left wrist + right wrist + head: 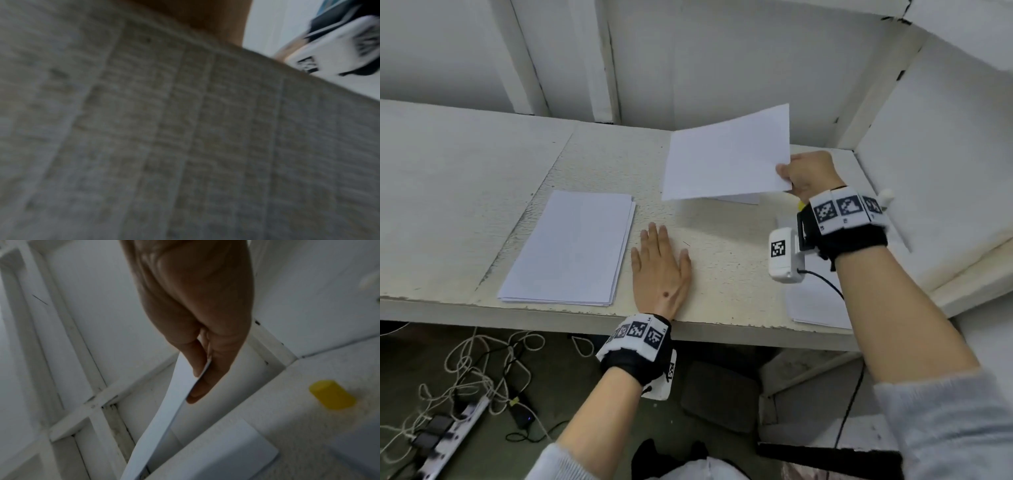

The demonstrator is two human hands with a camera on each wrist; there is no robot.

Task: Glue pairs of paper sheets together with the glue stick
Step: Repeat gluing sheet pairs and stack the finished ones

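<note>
My right hand (786, 173) is raised above the back right of the table and pinches one white sheet (726, 154) by its right edge. In the right wrist view the thumb and fingers (202, 374) clamp that sheet (164, 410), which hangs edge-on. Under it lies a small pile of sheets (739, 198). My left hand (661, 263) lies flat, fingers straight, on the bare table near the front edge. A stack of white paper (571, 246) lies just left of it. A yellow cap (332, 396) lies on the table to the right.
The white table (465, 205) stands against white wall panels at the back and right. More sheets (818, 305) lie at the front right edge under my right forearm. Cables and a power strip (448, 435) lie on the floor. The left wrist view is blurred table surface (185, 146).
</note>
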